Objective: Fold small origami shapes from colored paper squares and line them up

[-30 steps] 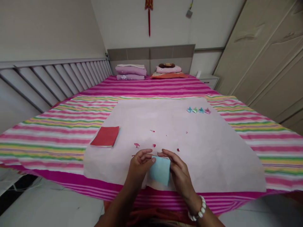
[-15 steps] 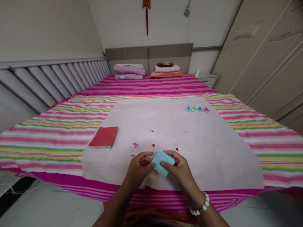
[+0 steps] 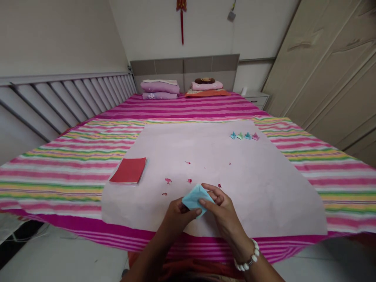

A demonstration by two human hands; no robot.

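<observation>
Both of my hands grip a light blue folded paper (image 3: 195, 197), a small diamond shape held just above the front of a large white sheet (image 3: 264, 188). My left hand (image 3: 178, 213) pinches its lower left side, thumb in front. On the right side, my right hand (image 3: 221, 203) presses its thumb on the paper's face, with the fingers behind it. Several small folded paper figures (image 3: 240, 136), blue, green and pink, stand in a row at the sheet's far right. Farther left lies a stack of square papers (image 3: 129, 170) with red on top.
Several red scraps (image 3: 168, 181) lie scattered on the white sheet. Under it is a bed with a striped cover (image 3: 73, 168). Folded bedding (image 3: 160, 88) sits by the headboard (image 3: 170, 64). A rail (image 3: 88, 94) runs along the left, and a wardrobe (image 3: 331, 70) stands right.
The blue paper has turned and shifted slightly left in my hands. My left hand has moved lower, its thumb now on the paper's lower edge.
</observation>
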